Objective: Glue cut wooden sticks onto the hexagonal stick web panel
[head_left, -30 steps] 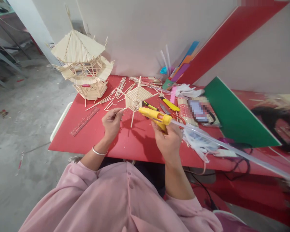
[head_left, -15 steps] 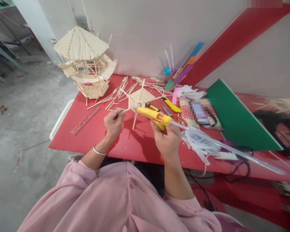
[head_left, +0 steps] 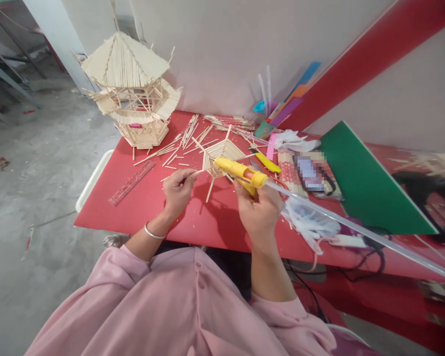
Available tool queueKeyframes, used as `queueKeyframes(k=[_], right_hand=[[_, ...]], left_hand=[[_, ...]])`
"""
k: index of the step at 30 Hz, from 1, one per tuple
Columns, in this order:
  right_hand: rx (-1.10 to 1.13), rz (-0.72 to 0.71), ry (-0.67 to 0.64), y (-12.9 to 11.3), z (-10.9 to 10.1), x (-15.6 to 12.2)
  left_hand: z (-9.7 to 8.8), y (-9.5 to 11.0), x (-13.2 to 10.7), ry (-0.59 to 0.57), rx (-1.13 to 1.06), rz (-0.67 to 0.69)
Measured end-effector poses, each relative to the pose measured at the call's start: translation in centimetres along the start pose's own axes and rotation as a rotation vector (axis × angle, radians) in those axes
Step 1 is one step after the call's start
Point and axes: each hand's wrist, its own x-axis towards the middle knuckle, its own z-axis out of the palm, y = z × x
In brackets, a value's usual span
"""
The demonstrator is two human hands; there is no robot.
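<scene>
1. The left grip pinches a thin stick at the left edge of a hexagonal stick frame, seen from my remote post.
2. The right grip is wrapped around a yellow glue gun, pointed left across the frame; I see a long clear glue stick trailing right from its back.
3. The frame occupies the middle of the red surface; I cannot tell whether it touches down.
4. At far left stands a tiered stick pagoda, with a clear ruler nearer me.
</scene>
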Motion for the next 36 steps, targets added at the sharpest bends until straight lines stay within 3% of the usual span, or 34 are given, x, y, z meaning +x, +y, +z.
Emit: queueKeyframes(k=[8, 19, 25, 31, 36], right_hand=[[-0.014, -0.023, -0.063, -0.5, -0.4, -0.7], [-0.107, 0.005, 0.117, 1.2, 0.0, 0.4], [-0.035, -0.024, -0.031, 0.2, 0.0, 0.0], [-0.061, 0.001, 0.054, 0.8, 0.0, 0.1], [-0.027, -0.007, -0.038, 0.2, 0.0, -0.4]], left_hand=[[-0.1, -0.3, 0.0, 0.026, -0.014, -0.029], [0.0, 0.1, -0.3, 0.004, -0.005, 0.004], [0.0, 0.0, -0.4, 0.0, 0.034, 0.029], [-0.1, -0.1, -0.4, -0.005, 0.04, 0.066], [0.0, -0.5, -0.5, -0.01, 0.072, 0.114]])
